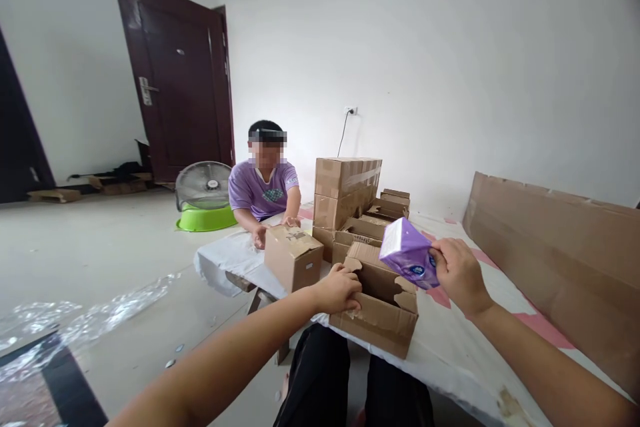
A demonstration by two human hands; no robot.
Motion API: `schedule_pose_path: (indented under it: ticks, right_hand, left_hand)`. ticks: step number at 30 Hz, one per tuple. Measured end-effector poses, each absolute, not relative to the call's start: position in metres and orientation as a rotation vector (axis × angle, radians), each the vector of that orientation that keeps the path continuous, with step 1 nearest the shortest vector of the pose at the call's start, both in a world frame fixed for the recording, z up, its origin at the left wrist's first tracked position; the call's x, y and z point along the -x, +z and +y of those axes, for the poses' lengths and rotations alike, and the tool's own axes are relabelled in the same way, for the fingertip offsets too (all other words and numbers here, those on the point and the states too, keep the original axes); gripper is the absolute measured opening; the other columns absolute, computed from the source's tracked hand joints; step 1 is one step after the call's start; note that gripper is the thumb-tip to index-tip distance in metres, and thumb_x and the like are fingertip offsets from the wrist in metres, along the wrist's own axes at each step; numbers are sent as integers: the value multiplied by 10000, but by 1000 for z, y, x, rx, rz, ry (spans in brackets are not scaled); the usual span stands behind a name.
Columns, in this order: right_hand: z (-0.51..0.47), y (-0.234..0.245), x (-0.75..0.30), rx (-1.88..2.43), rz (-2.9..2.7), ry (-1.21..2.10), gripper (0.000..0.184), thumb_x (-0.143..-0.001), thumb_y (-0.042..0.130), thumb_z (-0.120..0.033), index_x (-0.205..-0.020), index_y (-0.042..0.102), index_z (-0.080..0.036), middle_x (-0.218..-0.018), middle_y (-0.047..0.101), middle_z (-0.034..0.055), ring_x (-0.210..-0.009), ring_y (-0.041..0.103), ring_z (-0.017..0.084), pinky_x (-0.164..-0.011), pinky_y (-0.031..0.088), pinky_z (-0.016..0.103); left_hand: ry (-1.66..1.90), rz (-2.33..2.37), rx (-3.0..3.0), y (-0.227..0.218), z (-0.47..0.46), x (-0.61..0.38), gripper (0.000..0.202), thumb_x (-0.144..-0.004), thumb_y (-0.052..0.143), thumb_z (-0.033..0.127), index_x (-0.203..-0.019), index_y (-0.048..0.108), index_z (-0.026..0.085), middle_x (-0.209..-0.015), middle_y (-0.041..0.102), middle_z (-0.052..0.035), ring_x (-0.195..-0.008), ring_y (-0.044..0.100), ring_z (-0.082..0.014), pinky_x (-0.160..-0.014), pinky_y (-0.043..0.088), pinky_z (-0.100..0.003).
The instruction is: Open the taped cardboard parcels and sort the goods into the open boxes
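Observation:
An open cardboard box (375, 317) sits near the table edge, just above my knees. My left hand (340, 289) grips its left rim, fingers curled over the side. In the air above the box's right side is a purple plastic-wrapped pack (406, 255) with a white label panel, held tilted. My right hand (461, 273) pinches this pack at its right end, between thumb and fingers. The inside of the box is dark, and its contents cannot be made out.
Across the table, a person in a purple shirt (263, 190) has both hands at a closed carton (293, 255). Stacked cartons (345, 180) and open boxes (360, 227) stand behind my box. A large cardboard sheet (555, 247) leans at right; a fan (204, 185) stands on the floor.

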State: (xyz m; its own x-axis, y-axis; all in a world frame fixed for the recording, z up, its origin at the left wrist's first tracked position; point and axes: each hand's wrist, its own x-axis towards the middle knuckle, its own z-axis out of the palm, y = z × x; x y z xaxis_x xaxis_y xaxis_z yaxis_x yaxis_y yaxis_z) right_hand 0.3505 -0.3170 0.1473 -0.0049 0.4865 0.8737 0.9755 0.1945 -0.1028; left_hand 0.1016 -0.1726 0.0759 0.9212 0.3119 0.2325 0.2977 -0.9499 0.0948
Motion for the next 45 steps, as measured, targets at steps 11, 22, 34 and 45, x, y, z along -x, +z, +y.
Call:
schedule_pose_path:
  ticks: [11,22,34,45]
  right_hand:
    - [-304,153,-329,1377,-1778,-876,207,-927,471,-167,-779,615,-185,-805,634,88,-818,515,245,-773,393,376]
    - [-252,169,-352,1345,-1435,-375,374,-849,568,-515,-1029,609,-189,-1090,632,149,-1068,526,316,-980,393,526]
    - [-351,92,-365,968,-1044,818,623,-593,824,-575,-1108,667,-260,-1034,733,84,-924,697,298,-830,553,440]
    - [-368,-10,-349,937,-1091,1173,742,-537,883,-459,-1191,626,-224,-1153,689,112,-1122,618,328,-995,432,468]
  left_hand:
    - [744,496,-1967,128,-179,-135,626,-931,232,642,-1209,569,193,-1086,678,-103,-943,652,-250,-790,510,-380]
    - [961,279,-1411,171,-136,-180,645,-599,816,480,-1097,630,117,-975,723,-117,-808,678,-218,-719,520,-305]
    - [1093,140,-1801,112,-216,-109,548,-844,602,541,-1274,545,206,-1263,609,-113,-1178,547,-280,-1009,413,-407]
    - [1175,1145,-1649,-79,-193,-65,725,-583,736,507,-1180,486,182,-1229,614,-149,-1168,595,-346,-948,513,-467]
